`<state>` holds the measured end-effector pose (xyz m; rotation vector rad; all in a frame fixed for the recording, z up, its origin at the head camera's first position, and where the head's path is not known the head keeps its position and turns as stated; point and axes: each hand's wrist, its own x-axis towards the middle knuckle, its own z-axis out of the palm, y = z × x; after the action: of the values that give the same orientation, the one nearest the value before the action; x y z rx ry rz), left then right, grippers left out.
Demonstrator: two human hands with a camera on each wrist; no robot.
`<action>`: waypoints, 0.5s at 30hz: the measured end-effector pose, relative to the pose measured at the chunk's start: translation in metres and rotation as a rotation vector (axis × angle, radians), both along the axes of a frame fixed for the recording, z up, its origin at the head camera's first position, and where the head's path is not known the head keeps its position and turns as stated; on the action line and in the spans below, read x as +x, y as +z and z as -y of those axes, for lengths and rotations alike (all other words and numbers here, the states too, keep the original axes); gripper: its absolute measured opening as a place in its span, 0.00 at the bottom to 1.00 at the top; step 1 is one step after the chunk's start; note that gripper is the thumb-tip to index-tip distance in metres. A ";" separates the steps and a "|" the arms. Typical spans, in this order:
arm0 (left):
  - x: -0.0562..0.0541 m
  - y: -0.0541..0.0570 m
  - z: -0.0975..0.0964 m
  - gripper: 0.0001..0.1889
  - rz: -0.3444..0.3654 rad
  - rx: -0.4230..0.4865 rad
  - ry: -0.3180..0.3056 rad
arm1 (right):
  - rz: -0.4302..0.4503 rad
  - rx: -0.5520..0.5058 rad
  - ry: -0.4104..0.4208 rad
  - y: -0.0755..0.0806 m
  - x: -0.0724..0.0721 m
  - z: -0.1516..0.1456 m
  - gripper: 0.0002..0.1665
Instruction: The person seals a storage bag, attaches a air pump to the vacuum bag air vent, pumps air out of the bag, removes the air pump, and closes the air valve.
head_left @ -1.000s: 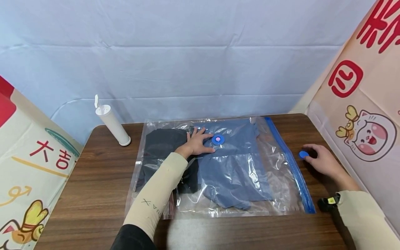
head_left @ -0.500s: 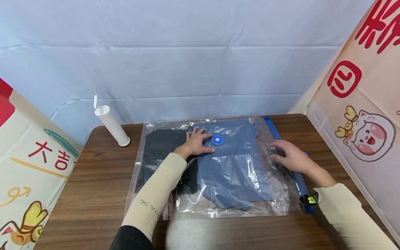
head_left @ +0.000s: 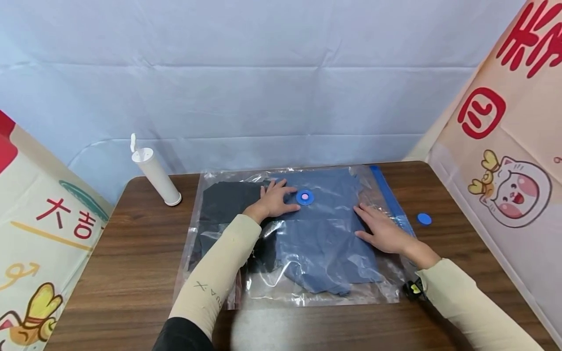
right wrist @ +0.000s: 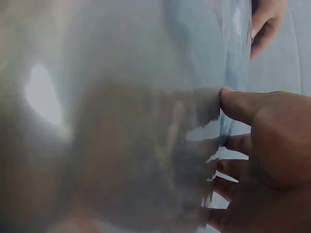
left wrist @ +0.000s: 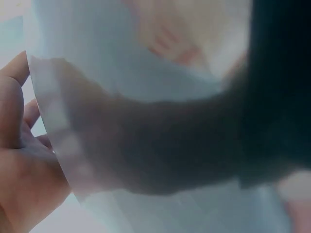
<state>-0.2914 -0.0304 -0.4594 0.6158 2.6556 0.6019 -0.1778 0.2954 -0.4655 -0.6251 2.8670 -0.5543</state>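
Observation:
A clear vacuum storage bag (head_left: 272, 295) lies flat on the table, with dark folded clothing (head_left: 230, 200) in its left part and a blue garment (head_left: 322, 243) in its middle. On top of the blue part is a round blue valve (head_left: 305, 197) with a pink centre. My left hand (head_left: 274, 201) rests on the bag just left of the valve, fingers spread. Fingers extended, my right hand (head_left: 386, 231) touches the bag at the blue garment's right edge. Both wrist views look close along the plastic, with the left hand (left wrist: 29, 160) and the right hand (right wrist: 272, 145) at its surface.
A small blue cap (head_left: 424, 219) lies on the wooden table (head_left: 131, 273) right of the bag. Along the bag's right end runs a blue zip strip (head_left: 391, 195), partly behind the right arm. A white hand pump (head_left: 157, 176) stands at the back left.
My right hand has let go of the blue cap, leaving it on the table, and moved left onto the bag. The left hand has stayed in place.

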 end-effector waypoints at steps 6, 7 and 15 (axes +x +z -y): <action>0.001 0.004 0.000 0.31 0.004 0.013 0.020 | 0.009 -0.009 0.005 -0.003 0.000 0.000 0.42; 0.001 0.005 -0.001 0.31 0.000 0.017 0.023 | 0.010 -0.012 0.004 -0.004 0.000 0.000 0.42; 0.006 0.029 0.001 0.28 -0.017 0.118 -0.057 | 0.028 -0.042 -0.008 -0.003 0.002 -0.001 0.42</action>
<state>-0.2855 -0.0314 -0.4305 0.7309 2.6229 0.7443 -0.1762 0.2968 -0.4688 -0.6077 2.8396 -0.6213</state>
